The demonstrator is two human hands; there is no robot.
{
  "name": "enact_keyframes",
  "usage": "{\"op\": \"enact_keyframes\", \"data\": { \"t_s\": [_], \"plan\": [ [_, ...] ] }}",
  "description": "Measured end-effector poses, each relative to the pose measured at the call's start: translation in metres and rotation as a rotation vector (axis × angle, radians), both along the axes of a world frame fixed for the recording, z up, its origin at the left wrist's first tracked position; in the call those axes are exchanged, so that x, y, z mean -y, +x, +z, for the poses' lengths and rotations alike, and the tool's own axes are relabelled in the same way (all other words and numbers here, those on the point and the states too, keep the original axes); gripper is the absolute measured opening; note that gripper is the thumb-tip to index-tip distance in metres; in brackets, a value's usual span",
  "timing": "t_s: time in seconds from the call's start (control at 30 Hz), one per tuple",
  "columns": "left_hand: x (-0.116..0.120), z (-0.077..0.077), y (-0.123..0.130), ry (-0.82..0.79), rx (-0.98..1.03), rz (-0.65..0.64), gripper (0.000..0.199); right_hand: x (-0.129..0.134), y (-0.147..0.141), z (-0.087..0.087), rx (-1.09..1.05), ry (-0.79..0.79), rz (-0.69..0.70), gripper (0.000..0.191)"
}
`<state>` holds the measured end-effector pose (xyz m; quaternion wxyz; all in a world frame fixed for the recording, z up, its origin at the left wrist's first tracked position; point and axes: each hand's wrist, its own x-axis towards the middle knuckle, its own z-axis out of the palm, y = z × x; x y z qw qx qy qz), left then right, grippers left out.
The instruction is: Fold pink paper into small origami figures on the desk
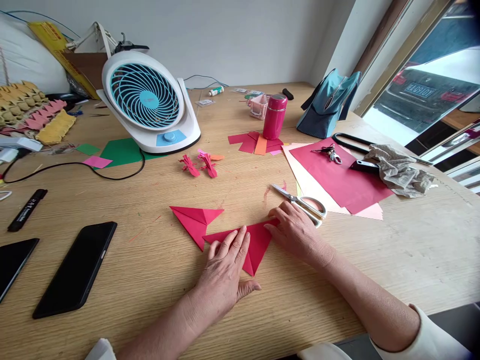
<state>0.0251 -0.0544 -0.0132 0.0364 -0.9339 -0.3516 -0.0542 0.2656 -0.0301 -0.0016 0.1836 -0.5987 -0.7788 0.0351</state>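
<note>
A folded red paper point(258, 242) lies on the wooden table in front of me. My left hand point(227, 265) rests flat on its left part, fingers stretched out and thumb apart. At the paper's upper right corner, my right hand point(294, 227) pinches the edge between thumb and curled fingers. Another folded red paper piece point(197, 222) sits just left of it, by the tip of the first one. Scissors point(302, 202) with white handles lie just beyond my right hand. Two small red folded paper figures point(189, 165) are farther back.
A white and blue fan point(148, 100) stands at the back left, its black cable on the table. Phones point(77, 270) and a black marker point(27, 210) lie left. Red paper sheets point(339, 175), a pink flask point(275, 117) and a blue bag point(328, 105) are at the back right.
</note>
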Motion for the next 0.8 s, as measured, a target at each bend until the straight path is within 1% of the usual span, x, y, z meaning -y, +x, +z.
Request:
{"op": "enact_keyframes", "data": {
  "t_s": [0.1, 0.2, 0.37, 0.43, 0.53, 0.6, 0.67, 0.8],
  "plan": [
    [0.0, -0.001, 0.0, 0.009, 0.012, -0.007, 0.095, 0.0, -0.001, 0.001, -0.039, -0.001, -0.006, 0.016],
    [-0.001, -0.003, 0.0, 0.018, 0.027, -0.028, 0.094, 0.001, -0.001, 0.005, -0.152, -0.022, -0.035, 0.012],
    [0.0, -0.003, 0.0, 0.001, 0.034, -0.027, 0.093, 0.002, -0.002, 0.011, -0.551, -0.115, 0.0, 0.008],
    [0.001, -0.002, 0.0, -0.016, 0.032, -0.015, 0.093, 0.001, -0.003, 0.01, -0.701, -0.17, 0.0, 0.012],
    [0.002, 0.001, 0.0, -0.052, 0.027, -0.009, 0.093, 0.0, -0.007, 0.008, -0.936, -0.275, 0.003, 0.024],
    [0.003, 0.002, 0.0, -0.078, 0.023, -0.01, 0.094, 0.0, -0.009, 0.007, -1.051, -0.344, 0.003, 0.032],
    [0.003, 0.003, 0.001, -0.101, 0.01, -0.008, 0.096, 0.0, -0.011, 0.007, -1.062, -0.4, -0.018, 0.034],
    [0.006, 0.007, 0.003, -0.148, -0.028, -0.009, 0.096, 0.004, -0.015, 0.007, -0.906, -0.429, -0.049, 0.028]
  ]
}}
